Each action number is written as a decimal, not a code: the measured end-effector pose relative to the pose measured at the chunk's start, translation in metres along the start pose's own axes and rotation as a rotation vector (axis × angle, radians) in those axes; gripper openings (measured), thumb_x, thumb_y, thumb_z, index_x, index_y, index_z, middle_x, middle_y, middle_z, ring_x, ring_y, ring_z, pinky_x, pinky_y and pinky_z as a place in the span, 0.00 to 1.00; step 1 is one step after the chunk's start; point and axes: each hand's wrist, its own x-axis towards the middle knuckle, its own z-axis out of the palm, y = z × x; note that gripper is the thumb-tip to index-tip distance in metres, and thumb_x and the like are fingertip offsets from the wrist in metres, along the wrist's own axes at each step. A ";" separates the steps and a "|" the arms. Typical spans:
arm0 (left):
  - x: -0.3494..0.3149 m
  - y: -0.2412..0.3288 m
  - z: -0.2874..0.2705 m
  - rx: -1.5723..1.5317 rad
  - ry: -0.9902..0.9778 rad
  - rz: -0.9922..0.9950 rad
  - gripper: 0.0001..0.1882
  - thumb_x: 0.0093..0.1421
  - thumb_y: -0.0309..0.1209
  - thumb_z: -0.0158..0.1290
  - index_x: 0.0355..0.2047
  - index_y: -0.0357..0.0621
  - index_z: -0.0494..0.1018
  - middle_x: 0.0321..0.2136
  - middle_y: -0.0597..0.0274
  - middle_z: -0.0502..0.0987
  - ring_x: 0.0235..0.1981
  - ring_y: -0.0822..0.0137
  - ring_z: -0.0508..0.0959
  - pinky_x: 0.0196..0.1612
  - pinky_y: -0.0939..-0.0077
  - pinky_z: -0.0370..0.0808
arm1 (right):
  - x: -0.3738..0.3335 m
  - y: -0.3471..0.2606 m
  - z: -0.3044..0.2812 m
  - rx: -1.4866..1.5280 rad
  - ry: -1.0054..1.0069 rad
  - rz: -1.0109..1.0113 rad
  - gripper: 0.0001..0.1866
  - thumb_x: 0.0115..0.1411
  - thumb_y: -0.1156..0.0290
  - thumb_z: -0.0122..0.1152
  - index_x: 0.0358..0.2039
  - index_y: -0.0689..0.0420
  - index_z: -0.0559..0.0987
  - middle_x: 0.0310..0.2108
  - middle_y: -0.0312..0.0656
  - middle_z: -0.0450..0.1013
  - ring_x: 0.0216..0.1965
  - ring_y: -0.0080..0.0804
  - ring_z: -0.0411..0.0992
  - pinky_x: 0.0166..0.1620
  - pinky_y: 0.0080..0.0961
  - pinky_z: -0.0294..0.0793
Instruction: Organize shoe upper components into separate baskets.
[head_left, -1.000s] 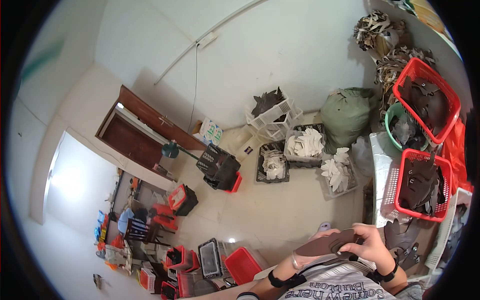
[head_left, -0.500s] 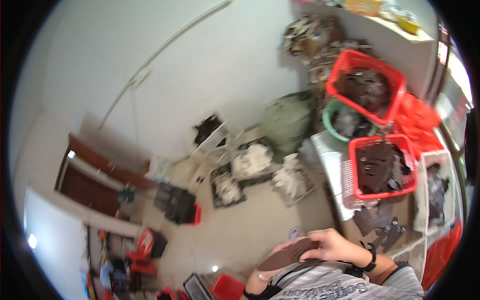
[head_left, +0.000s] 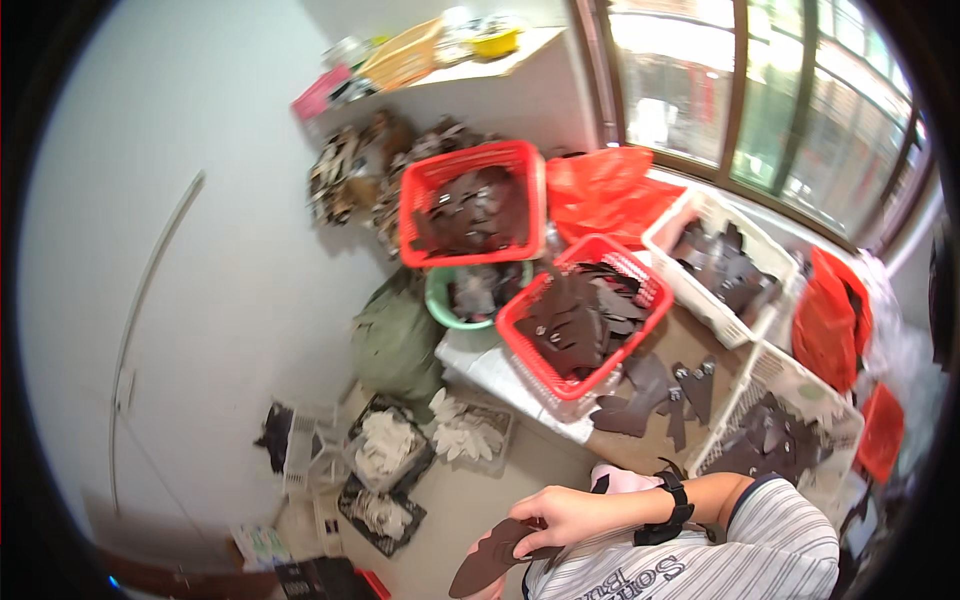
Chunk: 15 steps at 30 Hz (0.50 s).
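My right hand is closed on flat dark brown cut pieces that look like leather, thumb on top and fingers bent round the edge. They seem to be a thin stack, held low in front of my striped shirt. Only a bit of my left hand shows, at the lower edge beneath the pieces; it holds them from below, with most of its fingers hidden. A black band circles my right wrist. Loose brown pieces lie on the tabletop beyond my right forearm.
Red baskets of brown pieces crowd the table, with a green basin between. White crates stand to the right. A green sack and trays of white pieces are on the floor. Windows line the back right.
My view has swung right, bringing the windows and right-hand crates into sight. The brown pieces are still in my hands, now lower and further left in view. My left hand is less visible.
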 end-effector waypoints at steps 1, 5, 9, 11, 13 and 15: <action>0.007 -0.001 0.001 0.020 -0.032 -0.001 0.15 0.62 0.27 0.56 0.47 0.32 0.73 0.43 0.58 0.77 0.43 0.70 0.76 0.48 0.77 0.73 | -0.006 -0.001 -0.001 -0.006 0.048 0.011 0.19 0.58 0.57 0.68 0.32 0.62 0.74 0.23 0.44 0.70 0.24 0.33 0.68 0.29 0.30 0.68; 0.030 -0.006 0.009 0.087 -0.158 -0.012 0.14 0.62 0.27 0.56 0.46 0.32 0.74 0.42 0.58 0.77 0.42 0.70 0.76 0.47 0.76 0.73 | -0.026 -0.003 -0.005 0.052 0.217 -0.020 0.19 0.57 0.58 0.68 0.34 0.62 0.75 0.23 0.43 0.70 0.24 0.32 0.68 0.30 0.29 0.69; 0.044 -0.013 0.015 0.126 -0.253 -0.006 0.13 0.62 0.27 0.56 0.44 0.32 0.75 0.41 0.59 0.77 0.41 0.70 0.76 0.47 0.76 0.73 | -0.038 -0.008 -0.003 0.161 0.336 -0.074 0.18 0.57 0.60 0.69 0.35 0.62 0.75 0.25 0.42 0.71 0.25 0.31 0.69 0.31 0.28 0.69; 0.048 -0.015 0.015 0.140 -0.277 0.009 0.12 0.62 0.27 0.56 0.43 0.32 0.75 0.41 0.59 0.78 0.41 0.69 0.76 0.46 0.76 0.73 | -0.046 -0.007 -0.004 0.129 0.378 -0.069 0.17 0.57 0.61 0.69 0.36 0.62 0.76 0.26 0.42 0.71 0.26 0.30 0.69 0.31 0.27 0.70; 0.050 -0.016 0.011 0.144 -0.278 0.039 0.12 0.62 0.27 0.56 0.42 0.32 0.76 0.40 0.59 0.78 0.40 0.69 0.77 0.46 0.76 0.74 | -0.049 -0.007 -0.005 0.100 0.391 -0.068 0.17 0.57 0.62 0.69 0.36 0.62 0.76 0.26 0.42 0.71 0.26 0.30 0.69 0.31 0.27 0.70; 0.048 -0.019 0.004 0.140 -0.259 0.070 0.11 0.62 0.27 0.55 0.42 0.32 0.76 0.40 0.59 0.78 0.40 0.69 0.77 0.45 0.76 0.74 | -0.052 -0.010 -0.004 0.236 0.451 -0.035 0.15 0.56 0.65 0.70 0.37 0.61 0.77 0.27 0.41 0.71 0.26 0.29 0.70 0.32 0.25 0.71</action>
